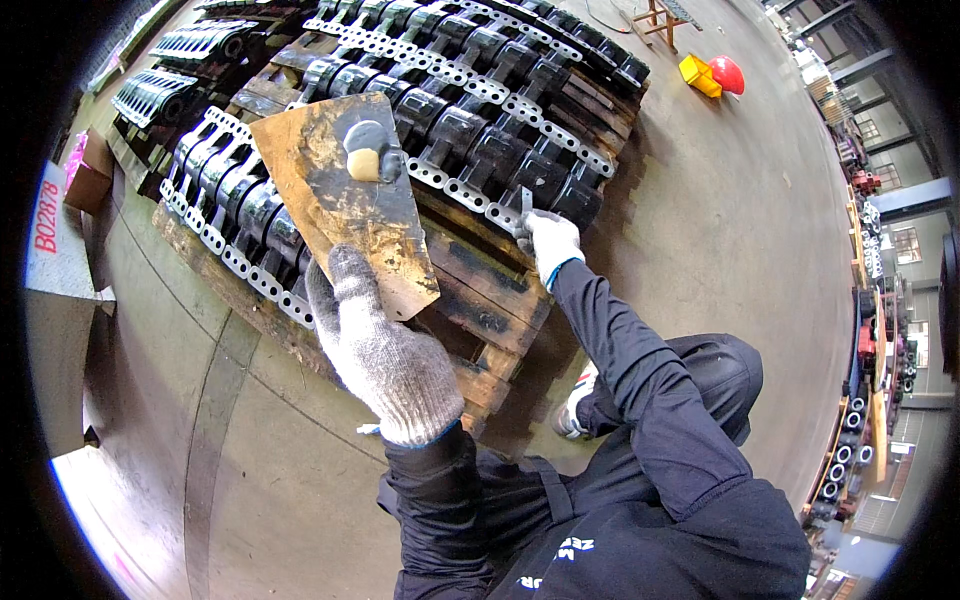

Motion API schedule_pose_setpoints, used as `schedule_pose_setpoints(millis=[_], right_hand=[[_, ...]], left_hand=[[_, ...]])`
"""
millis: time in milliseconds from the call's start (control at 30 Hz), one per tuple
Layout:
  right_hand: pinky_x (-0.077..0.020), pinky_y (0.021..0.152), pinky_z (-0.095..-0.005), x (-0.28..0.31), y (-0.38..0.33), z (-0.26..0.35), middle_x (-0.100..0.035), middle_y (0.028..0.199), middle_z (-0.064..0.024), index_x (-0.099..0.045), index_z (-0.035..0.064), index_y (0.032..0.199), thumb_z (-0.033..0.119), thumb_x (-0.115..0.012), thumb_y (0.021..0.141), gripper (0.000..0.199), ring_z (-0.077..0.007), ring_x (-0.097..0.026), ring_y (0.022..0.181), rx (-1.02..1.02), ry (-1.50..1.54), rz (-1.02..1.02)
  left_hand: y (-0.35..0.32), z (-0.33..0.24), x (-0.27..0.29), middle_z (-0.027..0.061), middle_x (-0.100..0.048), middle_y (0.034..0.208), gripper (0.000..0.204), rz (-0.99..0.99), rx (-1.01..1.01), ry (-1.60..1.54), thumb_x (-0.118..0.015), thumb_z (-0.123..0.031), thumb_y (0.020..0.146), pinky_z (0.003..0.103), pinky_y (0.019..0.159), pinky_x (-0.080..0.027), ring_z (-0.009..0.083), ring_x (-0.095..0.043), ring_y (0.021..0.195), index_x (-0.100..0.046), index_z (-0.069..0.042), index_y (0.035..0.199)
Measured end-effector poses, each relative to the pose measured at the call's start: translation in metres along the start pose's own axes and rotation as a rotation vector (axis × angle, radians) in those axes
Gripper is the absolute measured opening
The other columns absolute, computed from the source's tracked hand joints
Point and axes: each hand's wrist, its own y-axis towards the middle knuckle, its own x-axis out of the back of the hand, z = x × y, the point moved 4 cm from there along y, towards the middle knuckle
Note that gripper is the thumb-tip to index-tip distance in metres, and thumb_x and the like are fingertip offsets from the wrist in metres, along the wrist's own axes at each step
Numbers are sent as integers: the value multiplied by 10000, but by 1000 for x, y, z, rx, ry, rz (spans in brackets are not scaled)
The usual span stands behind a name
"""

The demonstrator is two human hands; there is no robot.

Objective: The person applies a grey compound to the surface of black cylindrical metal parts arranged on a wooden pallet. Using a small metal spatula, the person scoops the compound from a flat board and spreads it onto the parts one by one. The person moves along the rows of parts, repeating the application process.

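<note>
My left hand (385,345), in a grey-white knit glove, grips the lower edge of a brown, stained flat board (300,170). On the board's upper part sit a grey dab of paste (370,135) and a cream one (363,165). My right hand (553,242), also gloved, is closed around a small putty knife whose narrow metal blade (527,198) points up. That blade is close to the end of a row of black, ribbed cylindrical metal castings (500,160); whether it touches them I cannot tell. Pale perforated metal strips (463,197) run along the row.
The castings lie on a wooden pallet (480,285); more rows (160,97) stand at the far left. A grey box-shaped block (60,320) and a cardboard box (88,170) are on the left. Yellow (699,75) and red (727,74) objects sit on the floor at the far right.
</note>
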Motion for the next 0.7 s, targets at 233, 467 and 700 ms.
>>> schedule_pose_setpoints(millis=[233,467,700], right_hand=[[-513,510,-262,4,11,-4,-711,792,-96,-688,-30,1006,57,-660,868,165,-140,-655,608,24,9,-32],[-520,533,-246,3,5,1,-714,819,-98,-688,-31,1005,44,-643,878,154,-132,-656,625,18,-85,-8],[-520,523,-261,4,5,0,-711,794,-98,-699,-39,993,69,-638,904,153,-144,-656,611,54,-76,-12]], left_hand=[[-1,1,0,140,-622,1151,488,22,16,1,-620,-299,993,318,876,-534,201,-643,1006,-493,42,1318],[-3,-2,-1,141,-620,1161,489,21,13,10,-621,-298,992,326,884,-530,207,-641,1013,-489,38,1322],[-3,-2,-1,138,-621,1156,480,22,18,36,-618,-296,995,329,887,-525,204,-641,1008,-490,34,1320]])
